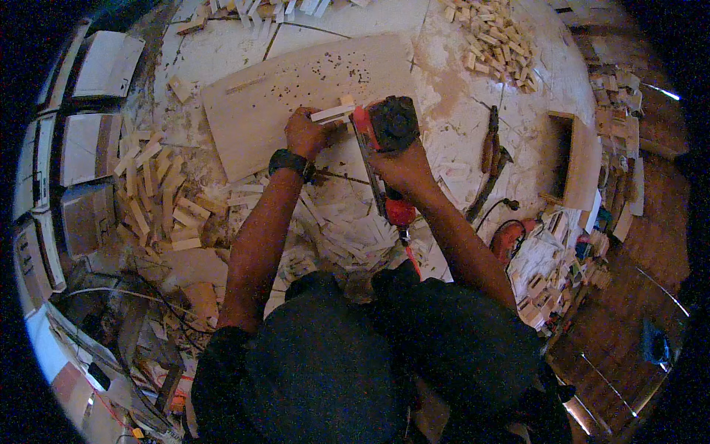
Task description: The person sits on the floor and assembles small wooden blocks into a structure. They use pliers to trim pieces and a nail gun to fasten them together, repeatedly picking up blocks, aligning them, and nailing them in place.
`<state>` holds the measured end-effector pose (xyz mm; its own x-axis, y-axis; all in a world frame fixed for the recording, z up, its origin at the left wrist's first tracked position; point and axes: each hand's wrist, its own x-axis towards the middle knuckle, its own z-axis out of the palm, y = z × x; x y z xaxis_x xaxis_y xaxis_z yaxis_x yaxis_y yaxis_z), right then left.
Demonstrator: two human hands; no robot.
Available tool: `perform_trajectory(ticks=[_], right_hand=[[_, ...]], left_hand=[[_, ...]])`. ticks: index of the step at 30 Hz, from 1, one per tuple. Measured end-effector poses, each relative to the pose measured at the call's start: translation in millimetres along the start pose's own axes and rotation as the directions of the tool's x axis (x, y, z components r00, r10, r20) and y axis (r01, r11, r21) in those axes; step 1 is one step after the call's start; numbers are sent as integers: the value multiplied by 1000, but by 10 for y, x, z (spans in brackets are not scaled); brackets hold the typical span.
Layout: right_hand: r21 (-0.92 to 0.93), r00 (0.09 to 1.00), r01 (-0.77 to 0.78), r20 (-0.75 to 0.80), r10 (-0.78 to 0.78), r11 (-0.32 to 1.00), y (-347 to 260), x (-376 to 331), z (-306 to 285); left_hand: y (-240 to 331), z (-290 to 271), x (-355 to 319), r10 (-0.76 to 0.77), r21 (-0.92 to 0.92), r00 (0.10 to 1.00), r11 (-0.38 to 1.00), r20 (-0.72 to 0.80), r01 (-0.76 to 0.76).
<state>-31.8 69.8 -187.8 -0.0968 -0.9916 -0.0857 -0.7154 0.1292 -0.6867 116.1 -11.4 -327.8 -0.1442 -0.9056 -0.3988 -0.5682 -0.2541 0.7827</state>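
My right hand [403, 170] is wrapped round the handle of a red and black pneumatic nail gun [393, 124], which has a red air hose [412, 257] at its tail. In my left hand [310, 135] is a short pale wood strip [332, 114], its right end close against the nail gun's nose. Whether the nose touches the strip I cannot tell. A small wood block [347, 101] shows just beyond the strip. Beneath both hands lies a wide board [244, 140] with dark specks scattered over it. A dark watch [291, 164] is on my left wrist.
Loose wood pieces [155, 185] are heaped to the left, and small blocks [497, 46] at the far right. A hammer [489, 140] lies right of my right hand, near an open wooden box [569, 159]. A red power tool [510, 240] rests beside my right forearm. White cabinets [92, 148] line the left.
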Motion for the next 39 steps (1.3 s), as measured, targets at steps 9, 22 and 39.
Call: perform_trajectory(ticks=[9,22,39], right_hand=[[460,896,-375,-42,442,805,257,-276,-492],[551,643,-603,-91,760,577,757,-665,-941],[731,770,-367,-109,629,576,868,-719,-925]], left_hand=[[39,-114,-24,128,57,992,990,-11,-127],[1260,-1107,801,253,-366,967,903,27,-226],[-1630,-1782,-1632,237,875,947,383,216,-295]])
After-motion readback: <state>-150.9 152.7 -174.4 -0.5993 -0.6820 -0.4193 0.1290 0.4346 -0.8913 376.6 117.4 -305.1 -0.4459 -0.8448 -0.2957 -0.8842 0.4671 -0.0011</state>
